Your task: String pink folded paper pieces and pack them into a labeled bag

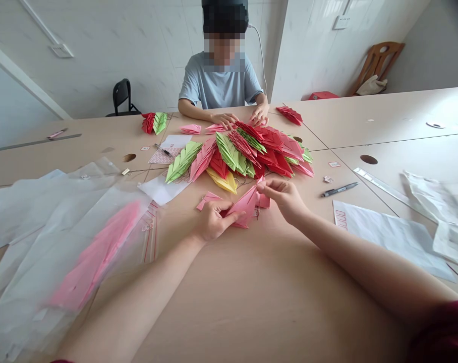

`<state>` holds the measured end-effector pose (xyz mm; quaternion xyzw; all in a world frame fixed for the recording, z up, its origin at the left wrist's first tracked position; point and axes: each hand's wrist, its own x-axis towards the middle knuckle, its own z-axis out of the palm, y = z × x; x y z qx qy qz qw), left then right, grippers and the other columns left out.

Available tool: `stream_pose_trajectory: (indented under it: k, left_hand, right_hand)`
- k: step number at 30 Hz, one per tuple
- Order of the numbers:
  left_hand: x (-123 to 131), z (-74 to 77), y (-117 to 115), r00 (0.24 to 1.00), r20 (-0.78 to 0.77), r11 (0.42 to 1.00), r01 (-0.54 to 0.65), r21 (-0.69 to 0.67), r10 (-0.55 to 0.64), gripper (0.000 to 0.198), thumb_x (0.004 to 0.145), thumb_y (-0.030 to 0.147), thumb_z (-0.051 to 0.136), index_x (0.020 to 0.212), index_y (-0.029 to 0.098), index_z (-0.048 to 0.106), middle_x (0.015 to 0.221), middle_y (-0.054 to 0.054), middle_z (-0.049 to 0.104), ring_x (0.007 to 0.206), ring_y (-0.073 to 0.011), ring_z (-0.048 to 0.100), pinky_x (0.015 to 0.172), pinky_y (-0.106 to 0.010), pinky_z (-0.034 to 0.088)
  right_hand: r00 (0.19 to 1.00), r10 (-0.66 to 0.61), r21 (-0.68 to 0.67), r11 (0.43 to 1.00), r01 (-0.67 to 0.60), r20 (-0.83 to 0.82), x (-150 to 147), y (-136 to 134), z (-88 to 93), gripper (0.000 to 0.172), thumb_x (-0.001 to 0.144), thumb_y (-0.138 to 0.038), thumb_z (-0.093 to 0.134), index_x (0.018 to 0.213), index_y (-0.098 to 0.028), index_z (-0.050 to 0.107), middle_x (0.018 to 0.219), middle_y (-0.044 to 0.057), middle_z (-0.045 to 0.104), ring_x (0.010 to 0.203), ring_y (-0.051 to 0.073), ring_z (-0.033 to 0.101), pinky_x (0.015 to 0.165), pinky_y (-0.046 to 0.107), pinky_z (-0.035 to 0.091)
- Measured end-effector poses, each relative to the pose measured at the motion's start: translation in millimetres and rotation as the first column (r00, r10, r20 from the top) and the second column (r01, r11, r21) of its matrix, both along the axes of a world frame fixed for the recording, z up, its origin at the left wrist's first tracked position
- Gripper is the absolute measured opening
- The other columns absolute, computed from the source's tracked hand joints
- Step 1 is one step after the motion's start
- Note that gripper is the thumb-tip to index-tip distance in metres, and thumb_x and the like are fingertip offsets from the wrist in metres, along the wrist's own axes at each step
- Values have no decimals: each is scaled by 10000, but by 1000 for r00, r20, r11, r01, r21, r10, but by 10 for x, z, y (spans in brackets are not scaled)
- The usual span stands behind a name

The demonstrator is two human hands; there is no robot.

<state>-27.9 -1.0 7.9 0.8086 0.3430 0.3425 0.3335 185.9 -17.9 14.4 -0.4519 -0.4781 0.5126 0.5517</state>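
In the head view, the left hand (pixel 214 222) is pinching a folded pink paper (pixel 244 206) along its lower edge; the right hand (pixel 284 199) is gripping its upper tip narrowly between fingers and thumb; the paper is hanging just in front of a heap of paper leaves (pixel 244 154); a co-worker (pixel 219 83) is reaching across the far side; a plastic bag (pixel 62 242) is lying off to the left.

No words or numbers can be read here. The white envelope (pixel 388 237) shows small red boxes at its edge, but nothing inside them is readable, and the marks on the metal ruler (pixel 380 186) are too small.
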Motion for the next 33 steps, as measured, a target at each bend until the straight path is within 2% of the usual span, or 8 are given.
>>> stream_pose_trajectory:
  k: [2,4,8,10,14,18,24,33]
  left_hand:
    - [-1,7,-15,1000,-16,1000,-11,24,11,478,807,358,627,512,177,297,555,47,224,540,-80,241,497,-242,210]
    - [3,11,-27,999,-19,998,-32,55,33,469,806,357,633,506,172,324,544,48,243,534,-80,251,494,-240,220]
    - [12,-5,-37,998,11,992,-66,109,65,428,808,366,647,508,161,421,515,45,318,519,-78,290,489,-235,250]
    - [10,-20,-43,995,38,989,-96,108,93,373,801,372,663,544,156,499,516,42,364,520,-81,318,495,-232,278]
    - [6,-18,-65,982,99,983,-170,68,163,206,852,350,619,771,166,659,596,24,532,560,-98,433,543,-225,366]
    - [9,20,-84,986,92,983,-149,109,139,231,890,323,573,737,173,658,636,7,598,620,-113,511,619,-233,420]
    - [18,32,-105,999,42,997,-28,72,25,254,935,352,475,872,180,650,750,-18,637,677,-137,545,649,-260,443]
    - [40,29,-128,988,76,980,-142,136,133,256,936,332,488,785,181,630,690,2,605,657,-124,520,653,-243,426]
  right_hand:
    - [992,-114,68,992,110,49,66,26,21,309,737,-469,730,780,-169,674,797,32,661,713,128,567,670,267,452]
    - [984,-155,137,980,142,89,92,25,47,299,786,-474,685,833,-178,685,868,43,672,806,143,585,732,272,465]
    - [988,113,142,982,-127,106,13,-20,28,455,729,-441,756,1097,-196,647,990,58,677,880,169,618,769,304,508]
    - [976,195,101,974,-205,99,-36,-32,-21,468,676,-425,801,1050,-180,659,934,58,686,812,173,634,728,318,530]
    - [985,163,61,984,-166,52,-61,-30,-82,339,673,-425,802,858,-165,685,813,41,690,719,164,643,678,318,546]
    - [984,166,59,984,-170,65,-73,-56,-40,312,673,-417,803,838,-168,713,785,45,712,679,155,647,642,296,544]
    - [987,151,43,987,-154,62,-198,-135,-16,317,663,-459,795,766,-172,707,685,27,690,552,130,596,522,270,508]
    - [991,110,16,994,-112,74,-214,-108,0,345,673,-483,773,737,-158,676,630,18,642,537,129,566,503,267,478]
